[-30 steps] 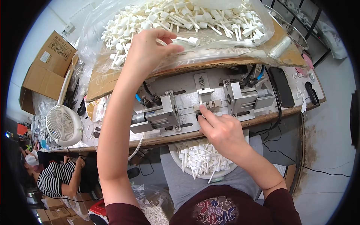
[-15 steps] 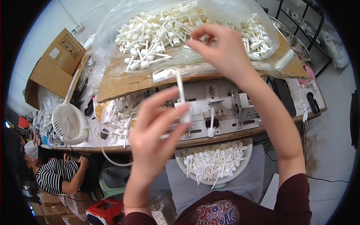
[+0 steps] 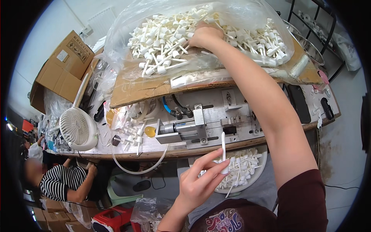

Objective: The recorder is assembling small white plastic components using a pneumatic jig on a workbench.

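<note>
My left hand [image 3: 199, 181] is closed on a white plastic cap with a long stem [image 3: 223, 149]; thumb and fingers pinch the cap end and the stem points up. It is just above a white bowl [image 3: 264, 170] of similar stemmed caps in my lap. At the far side, my right hand [image 3: 206, 36] reaches into a big heap of white stemmed caps [image 3: 166, 36] on a clear plastic bag. Its fingers are hidden among the pieces. Between the hands stands a metal fixture [image 3: 199, 123] with a cylinder and clamping blocks.
The heap lies on a cardboard sheet [image 3: 143, 87] above the bench. A white fan [image 3: 77, 129], loose white parts [image 3: 133, 135] and a clear hose are at left; a black phone [image 3: 298, 102] is at right. A person in a striped shirt [image 3: 63, 181] sits at left.
My left hand has moved down and right, from in front of the fixture to above the bowl, still holding a stemmed cap. My right hand has reached farther into the heap.
</note>
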